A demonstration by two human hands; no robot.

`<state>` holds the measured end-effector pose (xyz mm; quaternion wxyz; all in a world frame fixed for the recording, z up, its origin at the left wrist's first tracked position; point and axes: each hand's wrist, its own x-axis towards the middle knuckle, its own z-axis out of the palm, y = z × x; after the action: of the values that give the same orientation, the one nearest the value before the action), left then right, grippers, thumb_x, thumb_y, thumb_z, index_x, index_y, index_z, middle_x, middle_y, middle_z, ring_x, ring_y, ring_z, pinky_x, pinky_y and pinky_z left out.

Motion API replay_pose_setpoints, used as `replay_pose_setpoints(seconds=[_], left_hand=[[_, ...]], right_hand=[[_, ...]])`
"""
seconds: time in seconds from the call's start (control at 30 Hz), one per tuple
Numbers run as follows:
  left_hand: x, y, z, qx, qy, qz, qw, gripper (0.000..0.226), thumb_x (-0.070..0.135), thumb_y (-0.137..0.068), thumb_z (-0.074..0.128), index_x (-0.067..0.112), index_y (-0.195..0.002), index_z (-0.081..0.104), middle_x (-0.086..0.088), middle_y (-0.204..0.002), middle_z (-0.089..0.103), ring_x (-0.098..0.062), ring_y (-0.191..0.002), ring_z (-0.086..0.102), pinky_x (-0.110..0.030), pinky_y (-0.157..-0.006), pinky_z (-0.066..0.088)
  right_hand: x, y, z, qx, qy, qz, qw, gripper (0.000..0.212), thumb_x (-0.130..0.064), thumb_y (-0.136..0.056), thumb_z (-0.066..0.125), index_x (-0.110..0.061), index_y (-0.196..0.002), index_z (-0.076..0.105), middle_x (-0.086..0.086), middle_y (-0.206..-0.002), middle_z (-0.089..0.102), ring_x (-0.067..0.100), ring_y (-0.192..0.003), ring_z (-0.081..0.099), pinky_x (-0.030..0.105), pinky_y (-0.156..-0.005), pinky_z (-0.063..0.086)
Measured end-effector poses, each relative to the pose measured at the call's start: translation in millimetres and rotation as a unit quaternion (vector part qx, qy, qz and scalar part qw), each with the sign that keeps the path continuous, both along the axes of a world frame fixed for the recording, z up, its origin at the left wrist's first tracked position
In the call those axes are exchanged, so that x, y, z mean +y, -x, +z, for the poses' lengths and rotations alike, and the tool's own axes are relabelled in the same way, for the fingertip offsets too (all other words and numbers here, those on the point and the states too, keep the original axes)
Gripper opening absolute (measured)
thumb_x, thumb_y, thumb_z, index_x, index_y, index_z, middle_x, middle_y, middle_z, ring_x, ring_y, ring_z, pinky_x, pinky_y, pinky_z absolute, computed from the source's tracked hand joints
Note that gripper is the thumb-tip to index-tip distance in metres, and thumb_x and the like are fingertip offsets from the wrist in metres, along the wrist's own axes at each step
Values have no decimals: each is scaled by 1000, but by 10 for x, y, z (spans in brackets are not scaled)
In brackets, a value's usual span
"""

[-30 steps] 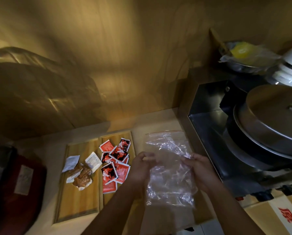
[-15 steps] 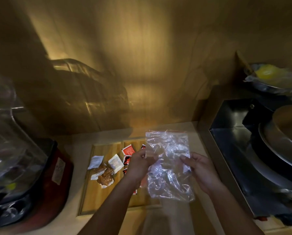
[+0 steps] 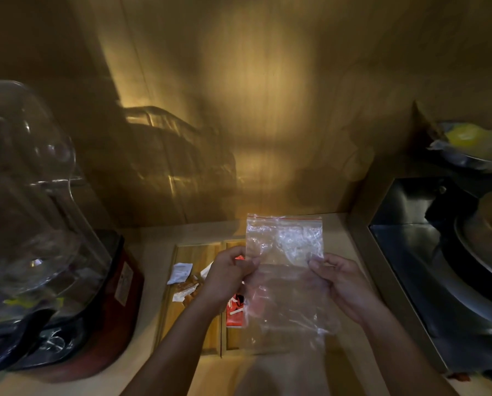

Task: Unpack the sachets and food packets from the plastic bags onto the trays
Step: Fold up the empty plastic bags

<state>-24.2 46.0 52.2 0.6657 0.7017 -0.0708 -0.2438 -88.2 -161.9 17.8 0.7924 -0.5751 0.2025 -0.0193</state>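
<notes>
I hold a clear plastic zip bag (image 3: pixel 284 247) with a red seal line upright above the counter; it looks empty. My left hand (image 3: pixel 227 275) pinches its left edge and my right hand (image 3: pixel 339 284) pinches its right edge. Below lie two wooden trays side by side. The left tray (image 3: pixel 193 318) carries white sachets (image 3: pixel 180 272) and brown packets (image 3: pixel 189 287). The right tray (image 3: pixel 233 338) carries red sachets (image 3: pixel 235 310), mostly hidden behind my left hand and the bag.
A blender with a clear jar (image 3: pixel 30 212) on a red base (image 3: pixel 107 304) stands at the left. A steel cooker (image 3: pixel 444 275) with a lidded pan fills the right side. A bowl with a yellow item (image 3: pixel 464 138) sits behind it. A wooden wall is at the back.
The view has swung left and up, so the blender has come into view and the cooker has slid right. The bag now hangs flatter between my hands, raised a little.
</notes>
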Motion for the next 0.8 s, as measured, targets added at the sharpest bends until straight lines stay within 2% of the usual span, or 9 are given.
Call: replay_pose_setpoints(seconds=[0.1, 0.23, 0.33, 0.37, 0.47, 0.53, 0.63, 0.7, 0.8], left_hand=[[83, -6, -7, -3, 2, 5, 1000, 15, 3, -88, 56, 12, -77, 61, 6, -47, 62, -3, -39, 54, -15, -36, 37], [181, -2, -4, 1, 21, 1, 1000, 18, -3, -91, 49, 8, -91, 63, 1, -57, 65, -5, -48, 62, -15, -41, 44], [212, -4, -2, -13, 29, -5, 999, 26, -7, -90, 46, 12, -89, 65, 2, -60, 66, -7, -54, 66, -16, -45, 46], [214, -10, -2, -22, 30, 4, 999, 31, -9, -89, 46, 13, -83, 67, 0, -62, 66, -8, -56, 65, -16, -47, 47], [206, -23, -38, -56, 17, 34, 998, 52, -17, -83, 43, 18, -55, 69, 2, -60, 66, -14, -60, 60, -23, -53, 48], [187, -26, -48, -54, 20, 51, 997, 57, -19, -81, 40, 18, -47, 67, 4, -58, 66, -19, -63, 60, -26, -54, 48], [197, -28, -48, -28, 34, 65, 997, 36, -10, -87, 47, 17, -76, 69, -4, -76, 67, -23, -73, 62, -25, -49, 51], [220, -14, -61, 4, 35, 28, 999, 26, -2, -87, 53, 17, -104, 61, -11, -93, 66, -31, -85, 64, -34, -60, 54], [240, 5, -91, -1, -10, 17, 1000, 21, 0, -88, 52, 14, -99, 64, -19, -98, 67, -36, -90, 66, -39, -67, 55]], right_hand=[[19, 11, 16, -17, -17, 21, 999, 8, 3, -77, 62, 1, -85, 65, 10, -62, 71, 16, -52, 67, 22, -50, 56], [34, 17, 37, -33, -45, 49, 997, 31, 0, -63, 72, 4, -94, 65, 14, -66, 74, 17, -57, 70, 20, -55, 58], [46, 36, 48, -38, -54, 52, 996, 62, -23, -32, 94, -2, -86, 72, 16, -70, 74, 19, -62, 72, 21, -58, 59], [39, 34, 36, -45, -48, 50, 997, 61, -24, -26, 94, -4, -80, 74, 15, -69, 74, 20, -63, 71, 21, -58, 59], [54, 24, 89, -37, -2, 44, 998, 11, 4, -55, 73, 0, -65, 72, 13, -67, 72, 20, -59, 68, 20, -51, 56], [73, 7, 81, -28, 22, 28, 999, 37, 23, -72, 46, 0, -56, 70, 13, -63, 69, 18, -52, 64, 19, -45, 51], [110, 8, 91, -31, 45, 7, 998, 44, 21, -79, 41, -2, -59, 72, 9, -64, 71, 17, -56, 59, 18, -48, 46], [114, -7, 120, -28, 39, -11, 999, 34, 16, -80, 46, -4, -70, 71, 5, -68, 73, 15, -63, 64, 20, -53, 51], [125, -5, 154, -20, 34, 10, 999, 29, 7, -78, 58, -14, -94, 69, 8, -74, 73, 20, -63, 67, 30, -55, 54]])
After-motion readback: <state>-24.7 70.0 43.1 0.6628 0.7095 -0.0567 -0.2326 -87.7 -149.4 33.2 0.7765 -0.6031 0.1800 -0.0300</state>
